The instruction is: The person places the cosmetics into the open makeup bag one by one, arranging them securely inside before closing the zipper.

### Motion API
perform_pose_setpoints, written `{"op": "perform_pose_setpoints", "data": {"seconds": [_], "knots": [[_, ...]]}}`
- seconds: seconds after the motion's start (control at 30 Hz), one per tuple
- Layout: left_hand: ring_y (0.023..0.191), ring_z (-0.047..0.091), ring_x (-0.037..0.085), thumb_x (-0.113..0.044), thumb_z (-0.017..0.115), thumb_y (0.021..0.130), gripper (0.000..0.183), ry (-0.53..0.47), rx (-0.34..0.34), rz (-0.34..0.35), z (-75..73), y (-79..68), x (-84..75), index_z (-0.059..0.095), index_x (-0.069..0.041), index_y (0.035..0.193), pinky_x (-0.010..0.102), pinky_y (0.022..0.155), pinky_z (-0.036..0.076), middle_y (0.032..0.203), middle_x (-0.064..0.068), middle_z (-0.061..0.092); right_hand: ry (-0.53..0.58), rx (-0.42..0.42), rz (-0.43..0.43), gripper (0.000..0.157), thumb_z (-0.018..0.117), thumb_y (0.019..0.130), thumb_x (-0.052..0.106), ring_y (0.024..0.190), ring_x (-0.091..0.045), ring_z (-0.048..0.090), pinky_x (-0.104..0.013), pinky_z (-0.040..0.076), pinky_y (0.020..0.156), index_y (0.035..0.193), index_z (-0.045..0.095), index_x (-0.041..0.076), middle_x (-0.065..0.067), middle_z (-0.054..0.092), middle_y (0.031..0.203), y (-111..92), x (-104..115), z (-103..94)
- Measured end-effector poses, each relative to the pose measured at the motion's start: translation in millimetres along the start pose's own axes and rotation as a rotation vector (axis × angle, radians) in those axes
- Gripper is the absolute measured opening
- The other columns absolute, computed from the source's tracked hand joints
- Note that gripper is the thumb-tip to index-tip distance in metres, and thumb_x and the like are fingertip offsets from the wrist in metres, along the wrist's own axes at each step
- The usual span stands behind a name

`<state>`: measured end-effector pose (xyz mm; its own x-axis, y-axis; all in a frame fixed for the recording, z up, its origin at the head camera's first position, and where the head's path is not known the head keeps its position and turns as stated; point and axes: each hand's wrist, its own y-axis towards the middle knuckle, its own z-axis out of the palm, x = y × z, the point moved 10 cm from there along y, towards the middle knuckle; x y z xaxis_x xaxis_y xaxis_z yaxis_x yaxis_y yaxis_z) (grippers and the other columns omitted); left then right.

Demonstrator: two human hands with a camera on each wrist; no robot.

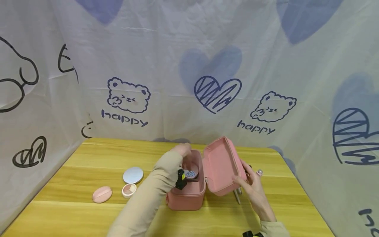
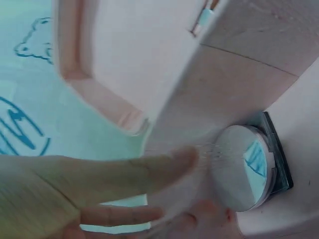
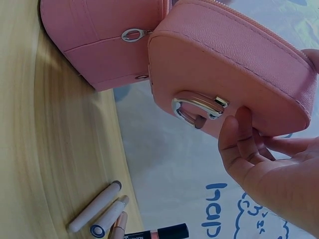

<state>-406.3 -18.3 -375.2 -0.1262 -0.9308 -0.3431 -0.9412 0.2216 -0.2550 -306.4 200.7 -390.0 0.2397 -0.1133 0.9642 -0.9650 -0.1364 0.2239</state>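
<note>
A pink zippered cosmetic case stands on the wooden table with its lid swung out to the right. My left hand reaches down into the case from its far side, partly hidden by the wall. Inside, a round mirrored compact leans against a dark flat square case. The left fingers are extended beside the compact, apart from its face, holding nothing. My right hand grips the lid's outer edge, thumb over the rim and fingers behind, below the metal-ringed handle.
Left of the case lie a silver round tin, a small round powder pot and a pink puff. To the right, behind the lid, are several slim cosmetic tubes and a black-capped tube. A printed curtain hangs behind the table.
</note>
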Motion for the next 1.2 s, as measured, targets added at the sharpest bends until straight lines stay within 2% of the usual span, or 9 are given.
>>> {"op": "perform_pose_setpoints", "data": {"seconds": [0.1,0.2,0.37,0.53,0.67,0.83,1.03,1.1,1.2], "knots": [[0.103,0.066,0.034,-0.010,0.085,0.078,0.055,-0.165,-0.112,0.046,-18.1,-16.2,3.1,0.056,0.003,0.123,0.037,0.082,0.057,0.126,0.025,0.061,-0.003,-0.003,-0.009,0.069,0.060,0.097,0.006,0.120,-0.001,0.056,-0.017,0.052,0.095,0.158,0.028,0.004,-0.024,0.036,0.156,0.0,0.0,-1.0],[0.102,0.062,0.033,-0.014,0.084,0.079,0.049,-0.278,-0.261,0.125,-33.2,-20.6,11.6,0.061,0.005,0.118,0.041,0.085,0.055,0.117,0.024,0.064,0.001,-0.006,-0.015,0.068,0.060,0.097,0.006,0.120,-0.002,0.056,-0.017,0.052,0.094,0.158,0.029,0.005,-0.024,0.037,0.155,-0.7,0.3,-2.1],[0.079,0.069,0.026,-0.014,0.075,0.085,0.033,-0.432,-0.513,0.194,-55.6,-30.1,40.0,0.070,0.002,0.113,0.033,0.070,0.055,0.091,0.016,0.074,0.006,-0.013,-0.015,0.067,0.059,0.097,0.006,0.119,-0.002,0.057,-0.017,0.052,0.095,0.158,0.029,0.004,-0.025,0.038,0.154,-2.7,0.6,-3.5],[0.066,0.071,0.021,-0.006,0.062,0.089,0.028,-0.501,-0.716,0.266,-71.4,-50.7,72.8,0.067,0.001,0.115,0.024,0.055,0.050,0.085,0.016,0.074,0.006,-0.010,-0.012,0.068,0.059,0.098,0.007,0.119,-0.001,0.057,-0.017,0.052,0.095,0.158,0.028,0.005,-0.025,0.037,0.154,-3.3,-0.3,-2.9],[0.071,0.069,0.023,-0.004,0.060,0.091,0.026,-0.479,-0.830,0.324,-79.4,-65.0,99.3,0.067,0.001,0.116,0.028,0.065,0.055,0.085,0.015,0.072,0.006,-0.013,-0.016,0.067,0.059,0.098,0.006,0.119,-0.002,0.056,-0.017,0.052,0.095,0.158,0.029,0.005,-0.025,0.039,0.153,-2.7,-0.6,-2.9],[0.095,0.064,0.029,-0.008,0.065,0.092,0.029,-0.410,-0.842,0.385,-76.2,-72.7,135.5,0.065,-0.001,0.121,0.046,0.090,0.051,0.098,0.015,0.071,-0.004,-0.014,-0.004,0.068,0.059,0.098,0.007,0.119,-0.003,0.056,-0.017,0.052,0.095,0.158,0.029,0.006,-0.025,0.039,0.152,-2.6,-1.1,-2.6],[0.105,0.060,0.030,-0.021,0.075,0.087,0.037,-0.114,-0.830,0.448,-60.0,-79.7,171.0,0.066,-0.005,0.119,0.053,0.095,0.047,0.105,0.011,0.069,-0.004,0.000,0.033,0.071,0.060,0.098,0.010,0.120,-0.001,0.055,-0.017,0.050,0.096,0.159,0.025,0.007,-0.024,0.036,0.155,-3.1,-4.5,-0.7],[0.105,0.061,0.031,-0.027,0.077,0.084,0.042,-0.039,-0.813,0.447,-53.5,-80.2,180.6,0.067,-0.005,0.118,0.055,0.097,0.046,0.106,0.012,0.069,-0.004,0.000,0.035,0.071,0.060,0.098,0.010,0.121,0.000,0.054,-0.017,0.050,0.097,0.159,0.025,0.007,-0.024,0.036,0.155,-2.9,-5.1,-0.8],[0.109,0.061,0.034,-0.036,0.078,0.084,0.052,-0.006,-0.734,0.392,-43.2,-75.6,196.5,0.065,-0.004,0.122,0.058,0.100,0.044,0.112,0.014,0.069,-0.005,-0.002,0.028,0.070,0.060,0.097,0.009,0.121,-0.001,0.054,-0.017,0.050,0.097,0.159,0.026,0.007,-0.024,0.037,0.155,-2.4,-4.9,-1.5]]}}
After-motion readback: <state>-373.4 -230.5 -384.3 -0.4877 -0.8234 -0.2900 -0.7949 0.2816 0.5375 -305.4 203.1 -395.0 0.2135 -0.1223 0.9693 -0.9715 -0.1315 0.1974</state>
